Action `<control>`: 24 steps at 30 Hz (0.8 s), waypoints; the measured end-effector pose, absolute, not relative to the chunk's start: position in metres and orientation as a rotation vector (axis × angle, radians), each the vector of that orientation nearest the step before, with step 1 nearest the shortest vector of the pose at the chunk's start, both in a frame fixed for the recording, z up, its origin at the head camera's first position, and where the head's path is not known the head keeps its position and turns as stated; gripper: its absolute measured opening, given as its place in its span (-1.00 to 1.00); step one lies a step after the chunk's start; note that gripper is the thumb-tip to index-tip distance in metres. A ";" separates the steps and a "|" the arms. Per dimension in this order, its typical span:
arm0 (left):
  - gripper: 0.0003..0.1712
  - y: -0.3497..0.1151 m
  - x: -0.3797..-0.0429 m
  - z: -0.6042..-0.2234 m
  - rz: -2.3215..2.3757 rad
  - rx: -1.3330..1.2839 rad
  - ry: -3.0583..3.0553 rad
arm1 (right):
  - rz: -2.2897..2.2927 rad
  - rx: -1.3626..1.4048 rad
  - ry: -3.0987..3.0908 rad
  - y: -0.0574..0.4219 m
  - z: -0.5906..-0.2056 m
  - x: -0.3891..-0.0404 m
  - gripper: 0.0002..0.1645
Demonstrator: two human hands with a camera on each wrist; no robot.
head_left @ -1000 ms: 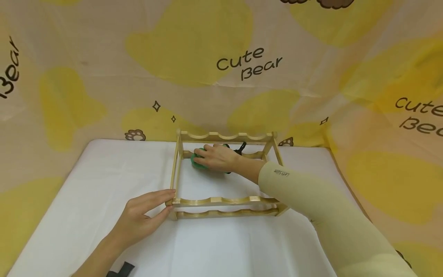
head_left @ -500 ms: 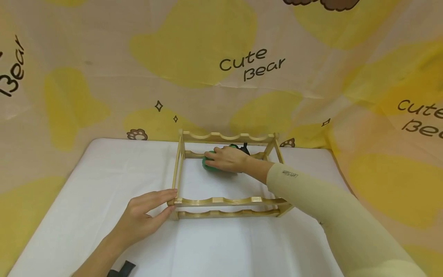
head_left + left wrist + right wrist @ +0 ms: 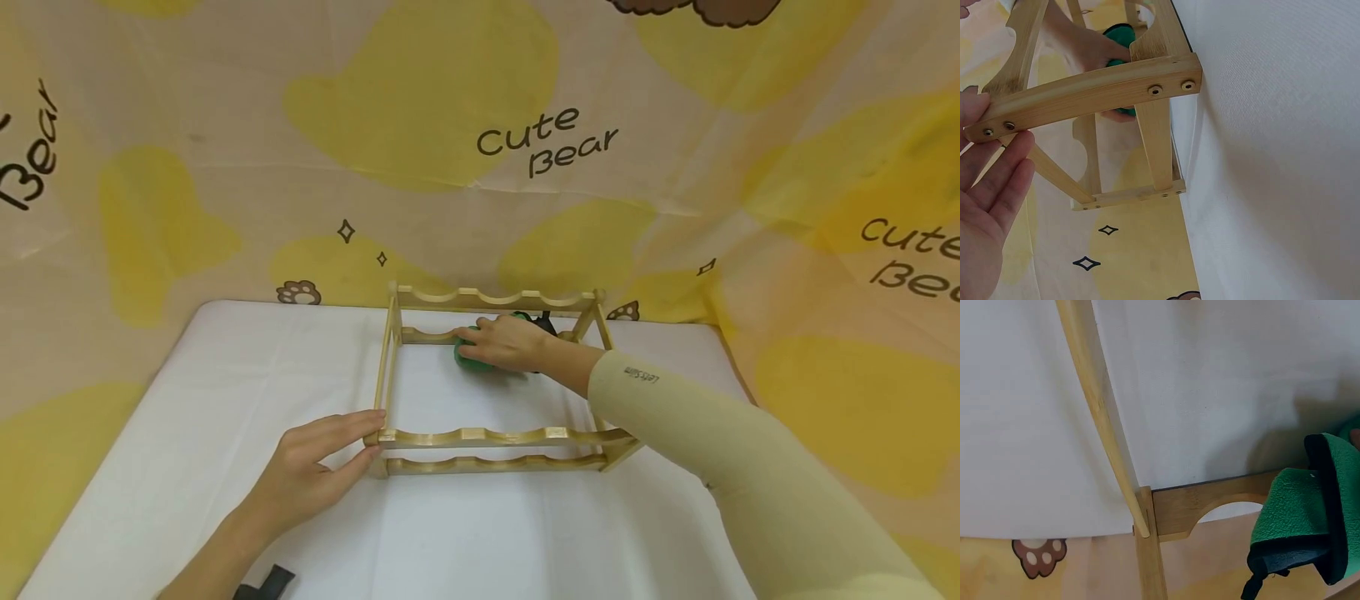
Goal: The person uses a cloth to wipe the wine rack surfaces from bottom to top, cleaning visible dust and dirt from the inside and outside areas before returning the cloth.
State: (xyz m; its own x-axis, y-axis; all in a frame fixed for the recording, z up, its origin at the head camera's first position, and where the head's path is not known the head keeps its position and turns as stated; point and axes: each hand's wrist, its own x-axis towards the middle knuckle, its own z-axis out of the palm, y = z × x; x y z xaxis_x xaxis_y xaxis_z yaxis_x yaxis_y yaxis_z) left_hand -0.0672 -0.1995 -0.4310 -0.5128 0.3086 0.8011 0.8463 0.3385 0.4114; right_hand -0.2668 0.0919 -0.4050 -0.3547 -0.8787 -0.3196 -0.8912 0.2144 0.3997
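A light wooden wine rack (image 3: 472,435) with scalloped rails stands on the white table. At its near left corner my left hand (image 3: 311,467) holds the upper end of the frame between thumb and fingers. In the left wrist view, the fingers lie round the end of the rack's side bar (image 3: 1097,89). Reaching inside the rack, my right hand (image 3: 510,343) grips a green cloth (image 3: 472,352) with black edging at the lower back rail. A black strap hangs from the cloth (image 3: 1294,506) in the right wrist view; only a fingertip shows there.
A black object (image 3: 266,582) lies at the table's near edge, left of centre, partly out of frame. Behind the white tabletop (image 3: 262,358) hangs a yellow patterned curtain (image 3: 420,100). The rack's upper rails and right posts surround the right forearm.
My right hand has slid to the right with the green cloth along the lower back rail. The left hand keeps its hold on the rack's corner.
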 end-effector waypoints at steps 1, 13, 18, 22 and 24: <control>-0.57 -0.200 -0.067 -0.431 -1.134 -1.007 -1.994 | 0.833 -1.775 2.430 0.091 -0.405 -0.267 -0.63; -0.55 -0.200 -0.067 -0.431 -1.134 -1.009 -1.993 | 0.918 -1.924 2.421 0.063 -0.410 -0.263 -0.60; -0.55 -0.200 -0.067 -0.432 -1.134 -1.012 -1.997 | 0.938 -1.922 2.416 0.051 -0.411 -0.260 -0.55; -0.55 -0.200 -0.067 -0.431 -1.126 -1.010 -2.005 | 0.960 -1.925 2.417 0.047 -0.412 -0.260 -0.51; -0.55 -0.200 -0.067 -0.431 -1.123 -1.011 -2.009 | 0.970 -1.929 2.416 0.048 -0.412 -0.260 -0.53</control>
